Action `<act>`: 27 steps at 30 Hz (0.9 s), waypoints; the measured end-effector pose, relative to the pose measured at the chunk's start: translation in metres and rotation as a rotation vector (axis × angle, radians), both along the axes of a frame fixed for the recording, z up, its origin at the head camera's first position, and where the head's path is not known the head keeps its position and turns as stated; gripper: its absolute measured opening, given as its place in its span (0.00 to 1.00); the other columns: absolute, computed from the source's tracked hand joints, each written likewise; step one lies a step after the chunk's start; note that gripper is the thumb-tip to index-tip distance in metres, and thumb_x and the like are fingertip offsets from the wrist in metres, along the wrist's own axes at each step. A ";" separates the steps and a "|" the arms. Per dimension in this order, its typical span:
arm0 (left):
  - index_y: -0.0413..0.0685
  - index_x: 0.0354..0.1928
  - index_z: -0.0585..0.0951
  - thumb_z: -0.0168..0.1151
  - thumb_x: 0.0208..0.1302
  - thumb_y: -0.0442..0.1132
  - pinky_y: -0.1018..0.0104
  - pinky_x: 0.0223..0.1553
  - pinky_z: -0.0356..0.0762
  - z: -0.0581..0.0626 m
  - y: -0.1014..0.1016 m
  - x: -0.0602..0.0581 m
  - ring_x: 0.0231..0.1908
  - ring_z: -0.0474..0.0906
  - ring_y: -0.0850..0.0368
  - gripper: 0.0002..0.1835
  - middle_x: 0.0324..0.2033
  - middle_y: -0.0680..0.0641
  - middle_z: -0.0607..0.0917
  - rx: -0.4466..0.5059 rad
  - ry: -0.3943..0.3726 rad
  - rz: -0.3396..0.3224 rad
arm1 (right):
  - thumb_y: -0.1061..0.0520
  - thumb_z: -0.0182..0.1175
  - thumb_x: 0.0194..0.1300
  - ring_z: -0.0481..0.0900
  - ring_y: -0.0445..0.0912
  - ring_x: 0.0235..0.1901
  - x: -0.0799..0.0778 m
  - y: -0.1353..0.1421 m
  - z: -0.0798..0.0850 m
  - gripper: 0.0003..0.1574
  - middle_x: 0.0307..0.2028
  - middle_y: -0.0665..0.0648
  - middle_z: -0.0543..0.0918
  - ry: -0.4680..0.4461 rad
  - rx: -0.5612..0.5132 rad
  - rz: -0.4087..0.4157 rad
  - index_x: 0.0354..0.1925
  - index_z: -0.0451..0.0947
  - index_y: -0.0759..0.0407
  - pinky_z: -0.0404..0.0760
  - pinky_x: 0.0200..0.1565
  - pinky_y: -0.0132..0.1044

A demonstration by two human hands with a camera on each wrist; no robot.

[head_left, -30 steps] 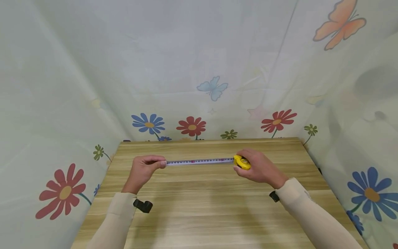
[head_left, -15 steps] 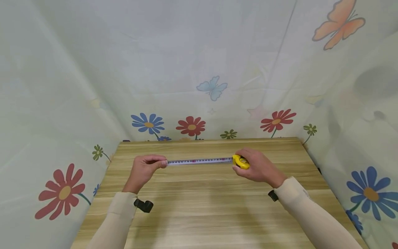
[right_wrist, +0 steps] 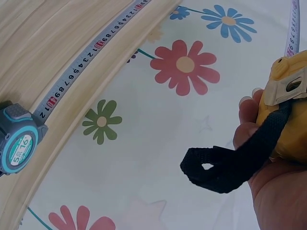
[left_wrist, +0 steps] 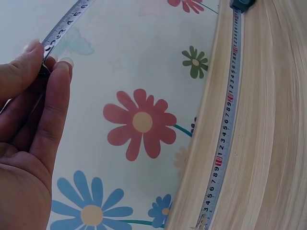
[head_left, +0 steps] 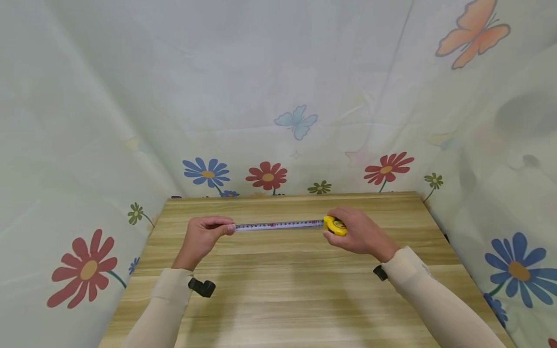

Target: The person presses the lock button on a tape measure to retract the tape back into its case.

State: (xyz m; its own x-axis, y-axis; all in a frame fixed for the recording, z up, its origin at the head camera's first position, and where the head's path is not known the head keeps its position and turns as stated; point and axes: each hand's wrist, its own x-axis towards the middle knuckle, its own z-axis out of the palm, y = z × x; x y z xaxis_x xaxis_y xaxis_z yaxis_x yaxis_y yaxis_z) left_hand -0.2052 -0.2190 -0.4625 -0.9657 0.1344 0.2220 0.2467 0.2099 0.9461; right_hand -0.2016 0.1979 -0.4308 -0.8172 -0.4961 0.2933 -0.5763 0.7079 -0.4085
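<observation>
A yellow tape measure (head_left: 334, 225) is gripped in my right hand (head_left: 359, 234), its white blade (head_left: 280, 225) stretched level across to the left. My left hand (head_left: 202, 239) pinches the metal hook end of that blade between thumb and fingers, as the left wrist view shows up close. From the yellow case a black strap (right_wrist: 230, 165) hangs loose beside the right palm. On the table lies a second tape measure, a grey and teal one (right_wrist: 19, 139), with its blade (left_wrist: 224, 129) drawn out along the wood; the head view does not show it apart from the held one.
The wooden table (head_left: 283, 290) runs back to a pale curtain (head_left: 243, 87) printed with flowers and butterflies. The curtain encloses the left and right sides too. Black wrist cameras (head_left: 202, 288) sit at both sleeve cuffs.
My right hand has drifted slightly left with the yellow tape measure, so a little less blade shows between the hands. The left hand keeps its pinch and has barely moved.
</observation>
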 end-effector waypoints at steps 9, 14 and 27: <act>0.33 0.42 0.90 0.72 0.66 0.34 0.63 0.43 0.90 0.000 0.003 0.001 0.34 0.89 0.64 0.09 0.34 0.59 0.92 -0.008 0.005 0.002 | 0.48 0.73 0.62 0.72 0.38 0.32 0.000 -0.001 -0.002 0.20 0.36 0.47 0.79 -0.002 -0.008 0.003 0.48 0.81 0.55 0.77 0.34 0.31; 0.32 0.43 0.90 0.72 0.66 0.34 0.65 0.42 0.89 0.000 0.002 0.001 0.35 0.89 0.63 0.10 0.36 0.57 0.92 0.010 0.002 -0.001 | 0.48 0.73 0.62 0.73 0.38 0.31 0.000 -0.004 -0.001 0.20 0.35 0.46 0.79 -0.001 -0.012 0.005 0.48 0.81 0.54 0.77 0.34 0.30; 0.33 0.42 0.90 0.72 0.66 0.35 0.67 0.42 0.89 0.000 0.003 0.002 0.35 0.89 0.63 0.10 0.35 0.57 0.92 0.008 0.016 -0.017 | 0.48 0.73 0.62 0.72 0.37 0.31 -0.001 -0.006 -0.001 0.19 0.34 0.46 0.79 0.005 -0.019 0.010 0.47 0.81 0.54 0.76 0.33 0.30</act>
State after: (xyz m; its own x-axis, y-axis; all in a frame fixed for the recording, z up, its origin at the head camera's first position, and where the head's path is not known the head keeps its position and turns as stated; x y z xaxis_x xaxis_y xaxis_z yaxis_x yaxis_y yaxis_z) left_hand -0.2035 -0.2160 -0.4621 -0.9597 0.1488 0.2384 0.2652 0.1983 0.9436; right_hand -0.2025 0.1923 -0.4316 -0.8109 -0.4982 0.3069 -0.5852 0.6946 -0.4184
